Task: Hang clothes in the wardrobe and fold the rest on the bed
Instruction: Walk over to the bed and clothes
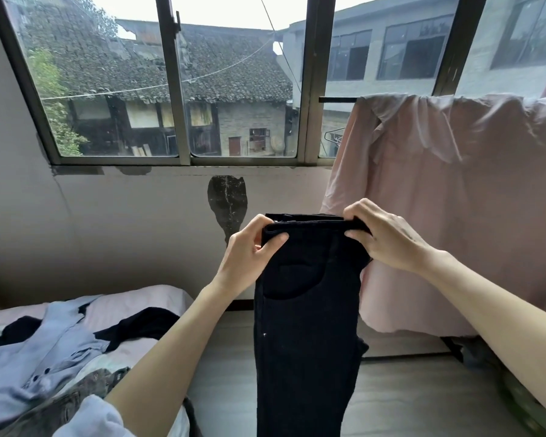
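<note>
Hanging black trousers (306, 310), waistband pinched between fingers of left hand (249, 250) and right hand (388, 238).

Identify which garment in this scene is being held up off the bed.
The black trousers, pinched at the waistband by both hands; the blue shirt lies on the bed, the pink cloth drapes a rail.

A pair of black trousers (306, 310) is held up by the waistband, hanging straight down toward six o'clock. The left corner is pinched by the left hand (249, 250), the right corner by the right hand (388, 238). At three o'clock a pink cloth (460, 190) is draped over a dark rail (336, 100). At eight o'clock a blue shirt (41, 357) and a black garment (142, 324) are spread on the bed (145, 294). A window (177, 80) fills twelve o'clock.
</note>
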The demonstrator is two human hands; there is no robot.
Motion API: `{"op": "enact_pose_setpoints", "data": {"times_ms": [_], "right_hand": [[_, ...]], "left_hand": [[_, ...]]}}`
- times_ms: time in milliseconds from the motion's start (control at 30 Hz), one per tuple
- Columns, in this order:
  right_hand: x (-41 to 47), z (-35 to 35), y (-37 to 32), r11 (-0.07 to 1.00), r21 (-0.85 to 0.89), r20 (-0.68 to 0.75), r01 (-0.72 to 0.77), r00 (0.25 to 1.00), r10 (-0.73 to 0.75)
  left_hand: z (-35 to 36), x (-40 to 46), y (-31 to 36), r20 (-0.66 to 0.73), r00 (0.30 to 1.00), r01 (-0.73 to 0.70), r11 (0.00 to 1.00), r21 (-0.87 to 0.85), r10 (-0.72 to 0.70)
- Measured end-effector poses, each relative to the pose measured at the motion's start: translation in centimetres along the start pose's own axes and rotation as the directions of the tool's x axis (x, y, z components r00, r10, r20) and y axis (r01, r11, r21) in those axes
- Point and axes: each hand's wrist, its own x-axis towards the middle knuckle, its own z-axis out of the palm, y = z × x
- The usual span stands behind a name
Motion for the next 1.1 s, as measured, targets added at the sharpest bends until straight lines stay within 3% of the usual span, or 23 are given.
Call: {"op": "enact_pose_setpoints", "data": {"times_ms": [133,300,400,500,767,1100], "right_hand": [[-0.1,0.9,0.0,0.999,-0.052,-0.083,-0.015,0.996,0.01],[0.5,4.1,-1.0,0.993,-0.11,-0.276,0.031,0.959,-0.061],[1.4,5.9,-2.8,0.997,-0.061,-0.387,0.052,0.919,-0.071],[3.1,7.2,-6.0,0.994,-0.028,-0.475,0.102,0.874,-0.103],[9.1,8.1,-17.2,0.957,0.034,-0.606,0.288,0.767,-0.21],[16.2,6.2,-37.2,0.806,0.164,-0.78,0.569,0.575,-0.247]], "left_hand": [[0.4,-0.7,0.8,-0.088,0.995,-0.032,0.993,0.117,0.043],[-1.0,-1.8,1.8,-0.162,0.985,0.084,0.985,0.15,-0.059],[-2.4,-3.4,3.2,-0.225,0.973,0.11,0.969,0.223,-0.058],[-4.3,-5.4,4.7,-0.335,0.938,0.156,0.969,0.189,-0.086],[-11.3,-10.5,10.4,-0.544,0.834,0.174,0.98,0.099,-0.093],[-26.3,-16.5,16.5,-0.762,0.637,0.184,0.937,0.296,0.115]]}}
